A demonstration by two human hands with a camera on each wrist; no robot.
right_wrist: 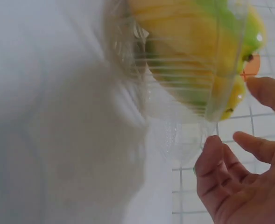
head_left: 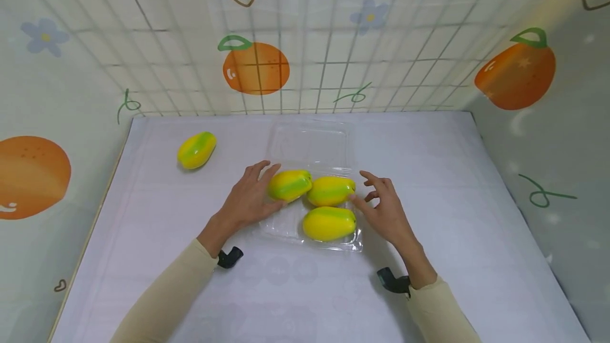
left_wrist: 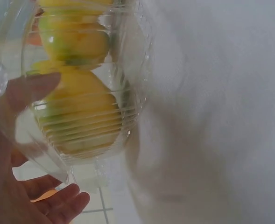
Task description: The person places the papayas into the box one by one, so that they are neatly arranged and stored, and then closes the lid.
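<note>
A clear plastic clamshell tray [head_left: 286, 226] lies open mid-table with its lid [head_left: 310, 142] folded back. Three yellow-green fruits lie in it: one at the left [head_left: 289, 184], one at the right [head_left: 331, 190], one in front [head_left: 329, 223]. My left hand [head_left: 250, 195] rests against the left fruit with fingers nearly straight; in the left wrist view its thumb [left_wrist: 32, 88] lies against the clear wall [left_wrist: 137, 70] by a fruit [left_wrist: 79, 116]. My right hand [head_left: 381, 208] is spread, thumb tip touching the right fruit; its fingers [right_wrist: 221, 163] hover beside the tray wall [right_wrist: 174, 130].
A fourth yellow-green fruit [head_left: 196, 150] lies loose on the white table [head_left: 429, 163] at the back left. Patterned walls close in the table at the back and on both sides. Bare tabletop lies to the right and in front of the tray.
</note>
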